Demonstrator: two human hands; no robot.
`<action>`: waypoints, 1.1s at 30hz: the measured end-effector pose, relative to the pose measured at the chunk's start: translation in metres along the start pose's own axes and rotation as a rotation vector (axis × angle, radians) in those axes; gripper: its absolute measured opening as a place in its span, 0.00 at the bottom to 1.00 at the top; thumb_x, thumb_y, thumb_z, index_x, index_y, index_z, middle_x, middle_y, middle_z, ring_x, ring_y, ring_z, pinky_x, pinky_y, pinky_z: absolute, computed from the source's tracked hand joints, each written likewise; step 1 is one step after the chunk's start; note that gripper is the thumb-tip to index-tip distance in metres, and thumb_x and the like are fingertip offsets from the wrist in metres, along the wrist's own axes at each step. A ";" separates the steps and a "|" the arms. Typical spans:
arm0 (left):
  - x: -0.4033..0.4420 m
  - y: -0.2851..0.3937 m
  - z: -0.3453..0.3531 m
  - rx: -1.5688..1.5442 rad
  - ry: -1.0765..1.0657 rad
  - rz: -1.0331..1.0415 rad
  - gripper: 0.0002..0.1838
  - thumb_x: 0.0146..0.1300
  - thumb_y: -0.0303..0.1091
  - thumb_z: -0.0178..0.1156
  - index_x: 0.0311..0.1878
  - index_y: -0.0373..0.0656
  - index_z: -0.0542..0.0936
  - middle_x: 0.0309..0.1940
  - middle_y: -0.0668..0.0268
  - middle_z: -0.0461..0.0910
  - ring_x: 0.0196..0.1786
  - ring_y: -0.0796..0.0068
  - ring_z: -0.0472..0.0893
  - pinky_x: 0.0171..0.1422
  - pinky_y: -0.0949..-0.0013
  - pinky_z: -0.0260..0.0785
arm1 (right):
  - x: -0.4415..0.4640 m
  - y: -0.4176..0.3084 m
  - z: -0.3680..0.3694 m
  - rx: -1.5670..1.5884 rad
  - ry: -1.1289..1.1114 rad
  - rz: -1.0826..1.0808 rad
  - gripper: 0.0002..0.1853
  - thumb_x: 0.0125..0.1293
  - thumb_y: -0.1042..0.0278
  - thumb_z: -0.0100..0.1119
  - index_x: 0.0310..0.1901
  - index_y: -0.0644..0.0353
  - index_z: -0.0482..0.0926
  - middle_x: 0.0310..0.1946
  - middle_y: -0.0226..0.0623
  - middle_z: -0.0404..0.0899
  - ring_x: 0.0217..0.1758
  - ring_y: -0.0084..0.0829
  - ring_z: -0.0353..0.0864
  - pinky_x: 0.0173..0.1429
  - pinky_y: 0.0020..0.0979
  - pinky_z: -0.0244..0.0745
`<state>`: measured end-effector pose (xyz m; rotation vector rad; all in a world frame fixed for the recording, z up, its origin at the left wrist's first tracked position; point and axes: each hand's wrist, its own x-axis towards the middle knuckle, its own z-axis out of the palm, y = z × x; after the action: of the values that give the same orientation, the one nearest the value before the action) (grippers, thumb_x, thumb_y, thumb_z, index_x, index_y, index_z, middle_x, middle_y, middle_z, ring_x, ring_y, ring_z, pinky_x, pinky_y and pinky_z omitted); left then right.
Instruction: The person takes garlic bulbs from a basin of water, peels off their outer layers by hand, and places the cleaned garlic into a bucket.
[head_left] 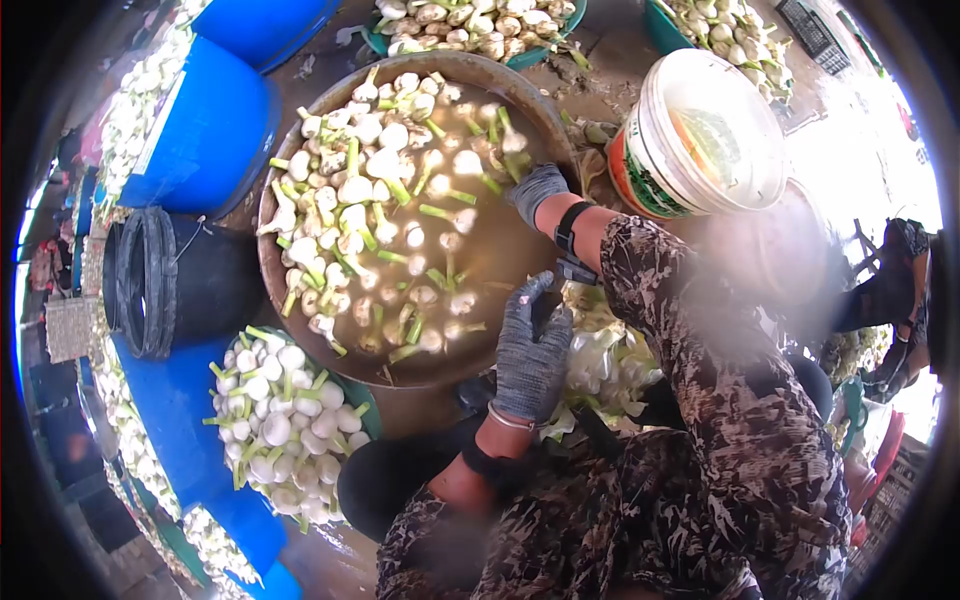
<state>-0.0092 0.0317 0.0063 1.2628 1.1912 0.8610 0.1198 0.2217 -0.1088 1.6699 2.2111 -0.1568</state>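
A wide round tub (400, 378) holds murky brown water, with many garlic bulbs (355, 190) floating on its left side, their green stems cut short. My right hand (540, 192), in a grey knit glove, is at the tub's right rim. Its fingers curl down beside a stemmed garlic bulb (513, 140), and what they grip is hidden. Over the near right edge is my left hand (530, 355), also gloved. Its thumb and forefinger are apart, with no bulb visible between them. Loose pale garlic skins (605, 355) lie just right of it.
A white bucket (650, 150) stands beyond my right arm. Peeled-looking white garlic fills a basin (365, 405) at the near left. Blue tubs (215, 130) and a black bucket (185, 285) line the left. More garlic (480, 25) is heaped at the back. Another person's foot (890, 365) shows at right.
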 end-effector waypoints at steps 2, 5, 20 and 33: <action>0.002 -0.006 -0.002 -0.070 0.053 -0.023 0.21 0.67 0.23 0.55 0.63 0.36 0.69 0.56 0.63 0.73 0.59 0.75 0.73 0.66 0.69 0.65 | -0.010 -0.002 -0.007 0.016 -0.069 -0.055 0.20 0.69 0.64 0.51 0.60 0.56 0.74 0.55 0.42 0.79 0.58 0.43 0.78 0.63 0.46 0.69; 0.007 -0.006 -0.008 -0.070 0.102 -0.015 0.20 0.69 0.26 0.55 0.62 0.36 0.69 0.56 0.63 0.73 0.59 0.75 0.72 0.67 0.69 0.63 | -0.038 0.014 -0.012 0.691 -0.039 -0.061 0.23 0.64 0.62 0.61 0.59 0.60 0.73 0.50 0.44 0.82 0.52 0.44 0.82 0.56 0.42 0.75; -0.007 0.006 0.050 -0.904 -0.221 -0.225 0.18 0.69 0.27 0.56 0.61 0.40 0.71 0.56 0.60 0.75 0.55 0.69 0.77 0.61 0.67 0.74 | -0.275 0.041 -0.049 1.129 0.443 0.004 0.27 0.64 0.56 0.65 0.61 0.59 0.73 0.37 0.36 0.81 0.37 0.24 0.79 0.42 0.30 0.77; -0.023 0.012 0.056 -0.343 -0.189 -0.083 0.19 0.65 0.27 0.61 0.59 0.38 0.74 0.51 0.67 0.79 0.50 0.82 0.76 0.55 0.74 0.71 | -0.304 0.008 -0.052 0.695 0.727 0.331 0.05 0.56 0.69 0.63 0.32 0.57 0.77 0.28 0.43 0.77 0.32 0.46 0.79 0.37 0.43 0.75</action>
<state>0.0411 -0.0021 0.0174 0.9845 0.8944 0.8245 0.1870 -0.0361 0.0476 2.8115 2.4709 -0.2904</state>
